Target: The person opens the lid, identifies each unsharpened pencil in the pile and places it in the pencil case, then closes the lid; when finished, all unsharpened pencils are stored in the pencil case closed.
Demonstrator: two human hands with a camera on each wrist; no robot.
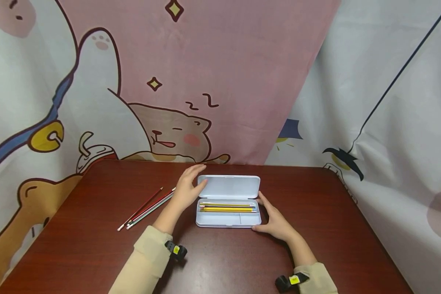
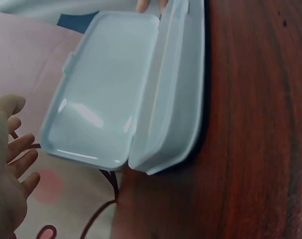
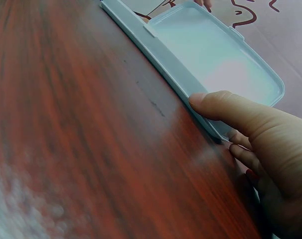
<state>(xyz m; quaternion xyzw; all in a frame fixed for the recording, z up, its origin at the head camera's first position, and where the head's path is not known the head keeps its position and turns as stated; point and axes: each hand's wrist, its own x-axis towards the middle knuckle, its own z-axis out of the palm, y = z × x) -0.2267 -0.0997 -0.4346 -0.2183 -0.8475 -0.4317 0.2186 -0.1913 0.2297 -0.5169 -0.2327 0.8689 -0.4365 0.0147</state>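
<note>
A white pencil case (image 1: 220, 222) lies on the table with its lid (image 1: 229, 187) swung back. Several pencils (image 1: 228, 210), mostly yellow, lie in its rear compartment. My right hand (image 1: 279, 223) holds the case's right end, thumb (image 3: 216, 105) on the front corner and fingers round the side. Beside the lid's left edge is my left hand (image 1: 185, 191), its fingers loosely extended. In the left wrist view, a gap separates that hand (image 2: 11, 164) from the lid (image 2: 101, 89), and nothing is in its grasp.
Several loose pencils (image 1: 147, 210), red and whitish, lie on the brown table (image 1: 224, 261) left of the case, partly behind the left hand. A printed curtain (image 1: 242, 81) hangs along the table's back edge.
</note>
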